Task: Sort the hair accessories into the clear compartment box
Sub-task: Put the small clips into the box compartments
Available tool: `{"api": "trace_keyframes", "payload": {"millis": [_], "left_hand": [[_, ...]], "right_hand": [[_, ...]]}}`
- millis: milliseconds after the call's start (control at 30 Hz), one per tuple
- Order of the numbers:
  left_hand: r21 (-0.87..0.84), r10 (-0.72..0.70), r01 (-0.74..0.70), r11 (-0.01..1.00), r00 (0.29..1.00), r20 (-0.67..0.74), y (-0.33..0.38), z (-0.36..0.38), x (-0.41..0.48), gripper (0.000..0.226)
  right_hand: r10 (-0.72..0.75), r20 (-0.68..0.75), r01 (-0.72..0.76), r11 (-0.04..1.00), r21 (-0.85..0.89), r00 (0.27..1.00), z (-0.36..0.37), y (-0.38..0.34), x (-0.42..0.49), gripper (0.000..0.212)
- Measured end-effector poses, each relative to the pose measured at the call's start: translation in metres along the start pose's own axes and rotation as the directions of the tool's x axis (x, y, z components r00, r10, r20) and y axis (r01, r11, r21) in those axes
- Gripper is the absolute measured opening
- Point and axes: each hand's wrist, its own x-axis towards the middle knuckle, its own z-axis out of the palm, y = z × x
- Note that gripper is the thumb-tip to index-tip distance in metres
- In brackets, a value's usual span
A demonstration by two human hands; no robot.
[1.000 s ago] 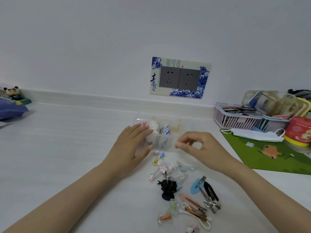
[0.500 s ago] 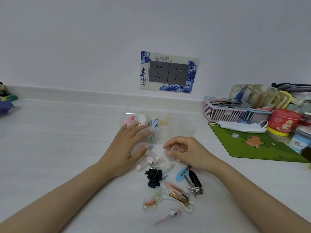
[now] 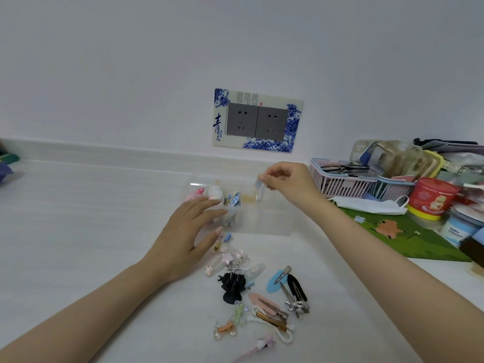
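Head view, held piece: a translucent clip is hanging over the back of the clear compartment box, not yet inside any section.
Right hand: the right hand is pinching that clip between thumb and fingers, with the wrist lifted above the box.
What has just changed: half a second ago this hand was lying low at the near edge of the box by the loose pile; now it is hovering higher and farther back with the clip in its pinch.
Meaning for the task: one more piece is probably getting its drop now, though the dividers are showing too faintly to say which compartment is lying beneath it.
Box: it is sitting on the worktop near the wall, already carrying pink and white pieces at its left end and blue checked bows just beside them; its right part is looking bare.
Left hand: the left hand is resting against the box's near left corner with fingers straight, gripping nothing and seemingly steadying it.
Unsorted pile: a black claw clip, a blue snap clip, a black snap clip, a pink snap clip and many small pieces are waiting on the worktop in front of the box, so most of the sorting is remaining.
Farther out: a pink basket, a face mask and a green mat are lying to the right, and a socket plate is showing on the wall behind.
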Motion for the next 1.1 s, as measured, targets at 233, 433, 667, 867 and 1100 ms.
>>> {"api": "trace_keyframes", "payload": {"millis": [233, 433, 667, 867, 1100], "left_hand": [[-0.025, -0.002, 0.002, 1.000, 1.000, 0.014, -0.002, 0.000, 0.000, 0.034], [-0.085, -0.005, 0.007, 0.996, 1.000, 0.026, 0.003, -0.003, 0.000, 0.025], [-0.123, -0.137, 0.173, 0.977, 0.957, 0.256, 0.007, -0.022, -0.007, 0.031], [-0.039, -0.172, 0.209, 0.977, 0.885, 0.432, 0.016, -0.021, -0.010, 0.022], [-0.155, -0.210, 0.299, 0.942, 0.882, 0.422, 0.009, -0.020, -0.011, 0.015]], "right_hand": [[0.007, 0.192, 0.044, 0.965, -0.260, 0.981, 0.016, 0.023, 0.018, 0.005], [0.003, 0.236, 0.044, 0.980, -0.193, 0.972, 0.014, 0.025, 0.007, 0.018], [-0.114, 0.132, 0.126, 0.988, -0.088, 0.985, 0.004, 0.009, -0.032, 0.019], [-0.066, 0.286, 0.076, 0.997, -0.024, 0.956, 0.013, 0.011, -0.080, 0.017], [-0.021, 0.324, 0.019, 1.000, 0.010, 0.946, 0.026, 0.012, -0.091, 0.016]]}}
